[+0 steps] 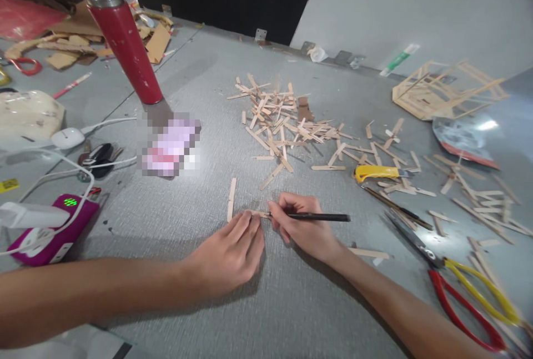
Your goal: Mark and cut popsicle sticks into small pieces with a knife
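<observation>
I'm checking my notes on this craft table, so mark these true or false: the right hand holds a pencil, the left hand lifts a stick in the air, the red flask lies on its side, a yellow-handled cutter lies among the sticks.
The right hand holds a dark pencil: true.
The left hand lifts a stick: false, it presses it on the table.
The red flask lies down: false, it stands upright.
A yellow-handled cutter lies among sticks: true.
</observation>
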Tool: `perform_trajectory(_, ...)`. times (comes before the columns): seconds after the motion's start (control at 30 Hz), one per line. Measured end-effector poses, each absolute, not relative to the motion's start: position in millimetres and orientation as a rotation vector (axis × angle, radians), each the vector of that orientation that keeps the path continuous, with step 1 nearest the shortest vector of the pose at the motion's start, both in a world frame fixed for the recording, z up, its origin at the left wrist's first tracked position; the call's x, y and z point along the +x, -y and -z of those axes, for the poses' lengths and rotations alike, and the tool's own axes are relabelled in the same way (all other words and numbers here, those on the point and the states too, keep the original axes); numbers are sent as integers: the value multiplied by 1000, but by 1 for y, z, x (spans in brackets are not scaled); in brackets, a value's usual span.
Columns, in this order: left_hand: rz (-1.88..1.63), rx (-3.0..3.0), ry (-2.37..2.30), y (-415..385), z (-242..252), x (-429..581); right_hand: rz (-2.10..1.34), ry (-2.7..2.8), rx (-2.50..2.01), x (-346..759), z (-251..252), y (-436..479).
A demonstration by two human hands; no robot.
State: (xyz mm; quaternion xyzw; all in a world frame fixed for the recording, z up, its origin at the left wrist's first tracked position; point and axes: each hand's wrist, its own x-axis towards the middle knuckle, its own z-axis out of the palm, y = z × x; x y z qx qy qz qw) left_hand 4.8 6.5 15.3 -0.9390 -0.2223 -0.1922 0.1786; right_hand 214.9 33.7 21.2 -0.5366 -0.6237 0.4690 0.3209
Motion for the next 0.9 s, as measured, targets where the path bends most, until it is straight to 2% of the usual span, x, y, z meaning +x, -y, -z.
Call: perform_trajectory(0.9,535,-2687,642,-6,-15,4,-1199,1693,-1448,217,-24,-33)
